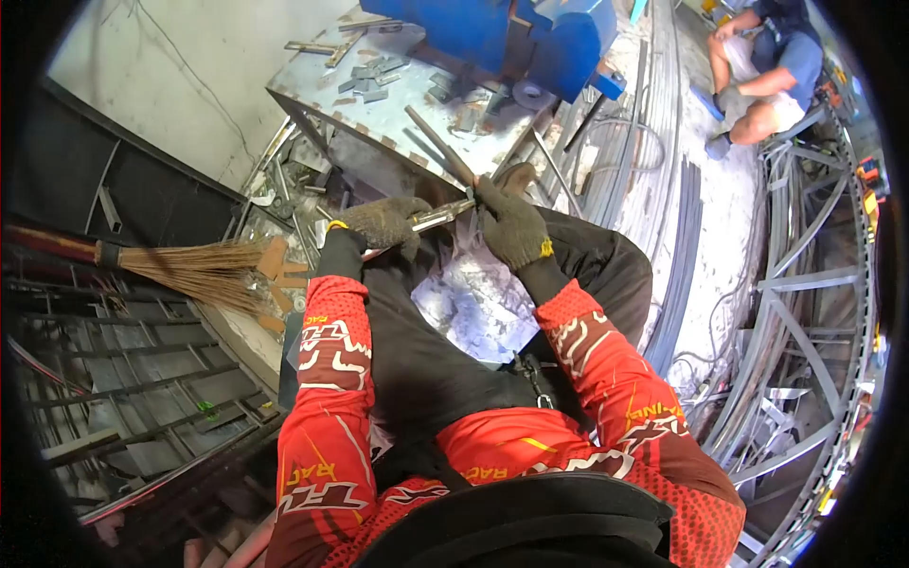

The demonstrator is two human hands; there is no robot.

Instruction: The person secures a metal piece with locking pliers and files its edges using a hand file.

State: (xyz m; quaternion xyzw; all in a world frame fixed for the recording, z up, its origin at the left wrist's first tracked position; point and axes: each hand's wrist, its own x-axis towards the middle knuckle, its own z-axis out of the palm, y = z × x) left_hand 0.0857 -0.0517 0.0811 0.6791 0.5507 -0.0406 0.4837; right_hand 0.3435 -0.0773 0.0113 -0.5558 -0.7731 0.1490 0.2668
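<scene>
My left hand [386, 223], in a grey-brown knit glove, is closed around a silver hand tool that looks like locking pliers [441, 216]. The tool's far end reaches toward my other glove. My right hand [512, 229], gloved the same way, is closed around a thin metal bar [441, 149] that slants up and to the left, toward the metal table. Where the bar and the pliers come close, the glove partly covers them, so I cannot tell whether they touch. Both hands are in front of my bent knees.
Ahead stands a metal table [303, 87] with small cut metal pieces [371, 79] and a blue machine [454, 33]. A straw broom [194, 267] lies left. Long metal bars [684, 246] run along the right floor, beside a steel frame [810, 281]. Another person [791, 66] sits at upper right.
</scene>
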